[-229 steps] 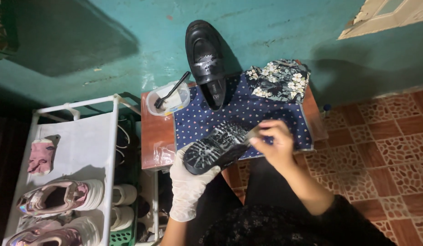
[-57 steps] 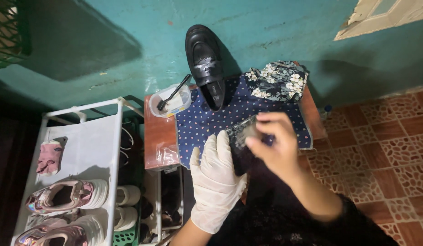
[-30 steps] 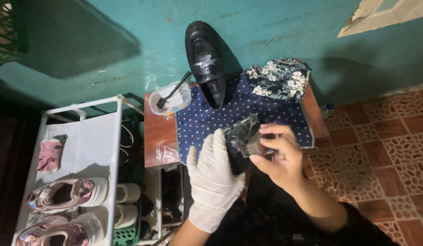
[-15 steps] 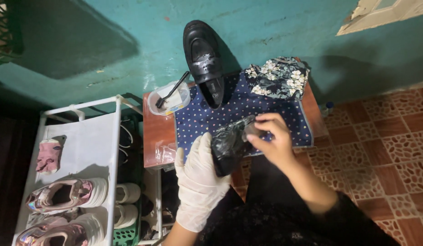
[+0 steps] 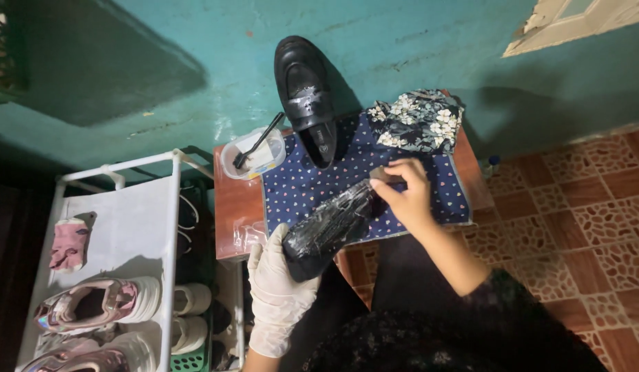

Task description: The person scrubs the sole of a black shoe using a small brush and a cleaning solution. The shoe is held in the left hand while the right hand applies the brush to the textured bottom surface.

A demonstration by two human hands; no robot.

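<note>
My left hand point(image 5: 278, 289), in a white glove, grips a black shoe point(image 5: 330, 229) from below, its side smeared with pale foam. At the shoe's far end my bare right hand point(image 5: 405, 196) presses a small brush or sponge point(image 5: 383, 176), which it holds. Both are above a dark blue dotted cloth point(image 5: 305, 189) spread on a small brown table point(image 5: 233, 210). A second black shoe point(image 5: 307, 96) stands toe-up against the teal wall at the cloth's far edge.
A clear tub with a dark brush in it point(image 5: 254, 153) sits on the table's left. A floral cloth point(image 5: 419, 120) lies bunched at the right. A white shoe rack point(image 5: 119, 248) with pink and white sneakers stands to the left. Patterned red tiles point(image 5: 581, 200) cover the floor.
I have turned the shoe from sole-up to side-up over the sequence. In the last half second my right hand shifted slightly along the shoe's far end; the left hand keeps its hold.
</note>
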